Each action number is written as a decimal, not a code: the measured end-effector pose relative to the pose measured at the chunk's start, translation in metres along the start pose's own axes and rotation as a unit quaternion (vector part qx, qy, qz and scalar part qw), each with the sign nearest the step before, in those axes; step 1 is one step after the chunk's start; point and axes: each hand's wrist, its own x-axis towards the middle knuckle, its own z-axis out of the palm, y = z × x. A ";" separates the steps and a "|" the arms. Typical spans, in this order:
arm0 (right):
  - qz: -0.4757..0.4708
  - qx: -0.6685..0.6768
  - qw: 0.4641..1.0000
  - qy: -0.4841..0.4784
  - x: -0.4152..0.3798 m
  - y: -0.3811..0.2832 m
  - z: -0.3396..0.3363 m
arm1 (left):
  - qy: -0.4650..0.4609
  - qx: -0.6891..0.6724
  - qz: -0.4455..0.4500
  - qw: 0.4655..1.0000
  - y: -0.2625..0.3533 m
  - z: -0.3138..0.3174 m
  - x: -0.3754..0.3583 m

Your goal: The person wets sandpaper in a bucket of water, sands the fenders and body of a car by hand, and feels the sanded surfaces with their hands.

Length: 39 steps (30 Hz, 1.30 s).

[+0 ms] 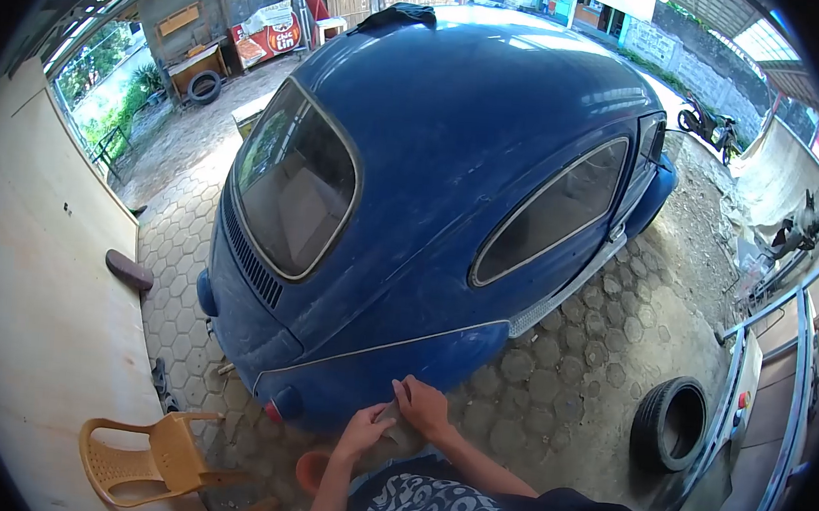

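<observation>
My left hand [366, 431] and my right hand [424, 408] are close together in front of my body, both closed on a small grey-brown piece of sandpaper [403, 433]. Just beyond them is the rear fender [363, 371] of a dull blue rounded car [468, 98], with faint scuffs and pale marks on its paint. A red tail light [272, 411] sits on the fender to the left of my hands. Below my left forearm, an orange-brown bucket or pot [312, 472] is partly hidden.
A yellow plastic chair [168, 452] stands at lower left beside a plywood wall [39, 258]. To the right, a loose tyre [669, 423] leans near a blue metal frame [795, 377]. A dark cloth [398, 14] lies on the car roof. A motorcycle [711, 125] is parked farther back.
</observation>
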 end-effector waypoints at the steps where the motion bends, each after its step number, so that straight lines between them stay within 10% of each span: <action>1: 0.001 -0.007 1.000 0.014 0.004 0.008 -0.005 | 0.025 0.007 -0.013 1.000 0.006 0.011 0.004; 16: -0.203 -0.024 0.977 0.061 0.044 0.036 -0.029 | 0.272 0.082 0.018 0.959 0.007 0.072 0.033; 28: -0.233 0.123 0.938 -0.226 0.030 -0.011 0.011 | 0.277 -0.207 0.029 0.938 -0.017 0.016 0.004; 39: -0.109 0.114 0.979 -0.132 -0.026 -0.032 0.064 | 0.100 -0.385 -0.017 0.917 -0.052 -0.042 -0.045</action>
